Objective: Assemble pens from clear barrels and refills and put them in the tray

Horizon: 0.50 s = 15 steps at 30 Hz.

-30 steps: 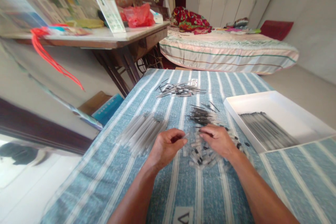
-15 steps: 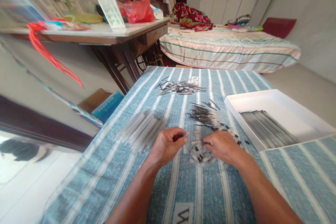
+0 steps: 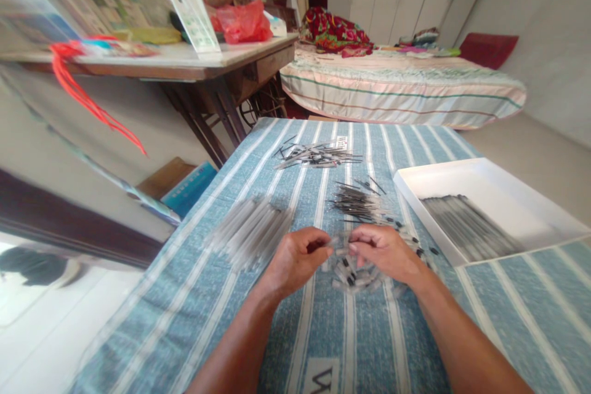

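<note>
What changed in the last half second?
The bare right hand moved left and slightly forward, from over the pile of small translucent and black pieces, toward the bare left hand. Whether it grips anything is unclear. Left hand nearly still; grey translucent tubes and open white box unchanged.

At 10 o'clock a side table (image 3: pixel 178 60) bears a red bag (image 3: pixel 244 22) and a tilted card (image 3: pixel 187 5); red cord (image 3: pixel 80 96) hangs off its edge. Blue box (image 3: pixel 190 188) at 9. Bed (image 3: pixel 401 83) at 2, red cloth (image 3: pixel 335 31) on it; wardrobe (image 3: pixel 397 0) at 1.
</note>
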Each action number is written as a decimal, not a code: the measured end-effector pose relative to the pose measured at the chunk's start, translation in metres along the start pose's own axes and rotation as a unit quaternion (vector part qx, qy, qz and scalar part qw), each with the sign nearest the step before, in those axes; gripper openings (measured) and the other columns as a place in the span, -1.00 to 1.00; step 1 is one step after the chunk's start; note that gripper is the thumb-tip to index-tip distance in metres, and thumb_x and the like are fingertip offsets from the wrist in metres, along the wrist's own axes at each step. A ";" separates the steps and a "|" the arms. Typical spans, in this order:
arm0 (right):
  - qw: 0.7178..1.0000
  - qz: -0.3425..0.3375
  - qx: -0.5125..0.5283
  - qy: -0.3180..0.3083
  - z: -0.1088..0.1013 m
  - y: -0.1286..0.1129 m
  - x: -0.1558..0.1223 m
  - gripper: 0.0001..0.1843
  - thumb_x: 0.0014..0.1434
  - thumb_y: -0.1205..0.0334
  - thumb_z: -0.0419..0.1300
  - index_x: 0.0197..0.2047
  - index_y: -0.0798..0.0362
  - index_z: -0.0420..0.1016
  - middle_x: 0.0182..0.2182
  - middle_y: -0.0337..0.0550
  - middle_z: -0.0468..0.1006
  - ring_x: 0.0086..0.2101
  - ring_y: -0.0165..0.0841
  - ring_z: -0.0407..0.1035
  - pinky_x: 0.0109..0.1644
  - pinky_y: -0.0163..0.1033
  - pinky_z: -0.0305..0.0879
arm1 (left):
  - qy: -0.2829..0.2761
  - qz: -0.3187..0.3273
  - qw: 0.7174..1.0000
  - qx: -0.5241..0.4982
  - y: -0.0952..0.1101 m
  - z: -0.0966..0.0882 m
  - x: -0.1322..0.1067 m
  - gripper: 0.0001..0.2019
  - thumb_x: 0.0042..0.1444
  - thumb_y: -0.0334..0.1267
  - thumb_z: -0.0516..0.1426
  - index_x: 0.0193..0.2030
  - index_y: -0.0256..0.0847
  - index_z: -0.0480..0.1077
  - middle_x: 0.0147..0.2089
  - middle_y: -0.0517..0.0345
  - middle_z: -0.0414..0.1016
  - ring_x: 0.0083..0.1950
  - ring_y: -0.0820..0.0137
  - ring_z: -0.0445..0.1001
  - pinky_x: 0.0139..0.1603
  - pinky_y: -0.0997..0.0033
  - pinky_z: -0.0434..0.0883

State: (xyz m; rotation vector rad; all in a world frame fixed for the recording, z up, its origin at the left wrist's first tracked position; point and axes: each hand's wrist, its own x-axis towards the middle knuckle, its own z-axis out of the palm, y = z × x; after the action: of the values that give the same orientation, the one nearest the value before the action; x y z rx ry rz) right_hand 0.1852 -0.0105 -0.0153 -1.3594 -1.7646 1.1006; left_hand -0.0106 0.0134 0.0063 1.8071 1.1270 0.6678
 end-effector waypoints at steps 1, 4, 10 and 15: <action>0.999 0.003 0.049 0.008 0.001 0.001 0.000 -0.87 0.09 0.26 0.11 -0.37 0.11 0.46 -0.63 -0.32 0.43 -0.60 -0.47 0.34 -0.48 -0.40 0.21 | -0.004 0.004 1.000 0.000 0.000 0.000 0.000 -0.89 -0.03 -0.35 0.11 -0.41 -0.30 0.46 -0.50 0.24 0.38 -0.46 0.51 0.29 -0.44 0.56 0.21; 0.990 -0.005 0.137 0.039 0.004 0.004 0.000 -0.84 0.04 0.21 0.19 -0.36 0.13 0.50 -0.64 -0.28 0.45 -0.61 -0.45 0.34 -0.49 -0.37 0.25 | -0.018 0.006 1.000 0.002 0.001 0.000 -0.001 -0.89 -0.03 -0.35 0.11 -0.41 -0.30 0.46 -0.48 0.22 0.41 -0.43 0.50 0.32 -0.42 0.55 0.23; 0.979 -0.027 0.193 0.062 0.005 0.004 0.001 -0.80 0.05 0.18 0.21 -0.28 0.11 0.54 -0.62 -0.23 0.50 -0.57 -0.42 0.38 -0.43 -0.33 0.32 | -0.033 0.016 0.999 0.018 -0.001 0.000 -0.001 -0.91 -0.03 -0.35 0.11 -0.42 -0.29 0.44 -0.48 0.23 0.40 -0.45 0.50 0.31 -0.42 0.55 0.24; 0.983 -0.041 0.171 0.050 0.005 0.003 0.001 -0.81 0.08 0.20 0.19 -0.28 0.10 0.54 -0.60 -0.24 0.51 -0.55 -0.43 0.39 -0.42 -0.34 0.33 | -0.050 0.040 0.997 0.049 -0.005 0.001 -0.001 -0.90 -0.01 -0.36 0.10 -0.37 -0.27 0.45 -0.45 0.22 0.41 -0.42 0.50 0.32 -0.40 0.55 0.25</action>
State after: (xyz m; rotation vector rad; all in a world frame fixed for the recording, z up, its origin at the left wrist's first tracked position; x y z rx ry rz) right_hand 0.1821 -0.0108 -0.0198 -1.1023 -1.4656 1.2036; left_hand -0.0124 0.0128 0.0011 1.9554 1.0401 0.5715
